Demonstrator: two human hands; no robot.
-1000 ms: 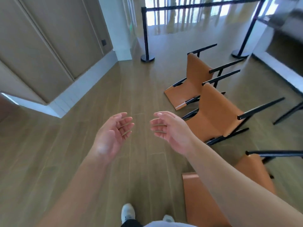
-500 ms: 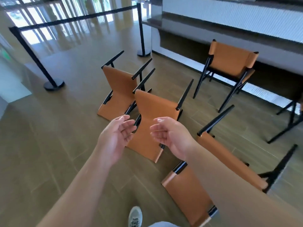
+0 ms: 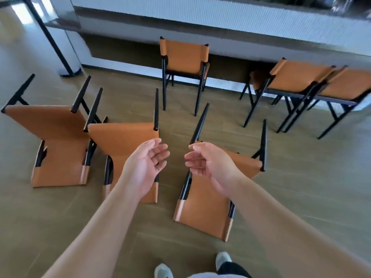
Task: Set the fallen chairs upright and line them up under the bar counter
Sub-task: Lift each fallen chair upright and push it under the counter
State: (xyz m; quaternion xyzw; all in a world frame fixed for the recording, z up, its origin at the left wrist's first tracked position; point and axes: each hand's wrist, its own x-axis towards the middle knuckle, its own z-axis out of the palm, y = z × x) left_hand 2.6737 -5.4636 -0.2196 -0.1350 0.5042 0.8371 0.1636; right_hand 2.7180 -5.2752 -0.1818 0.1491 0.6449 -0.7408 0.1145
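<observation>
Head view: three fallen chairs (image 3: 202, 201) lie on the floor short of the desk (image 3: 200, 19), legs pointing at it. Left hand (image 3: 146, 167) and right hand (image 3: 210, 167) hover loose-fingered, holding nothing. Crowded legs could snag a neighbour during lifting.

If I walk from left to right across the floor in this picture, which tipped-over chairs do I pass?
left fallen chair → middle fallen chair → right fallen chair. All three lie on their backs, legs pointing toward the bar counter.
</observation>
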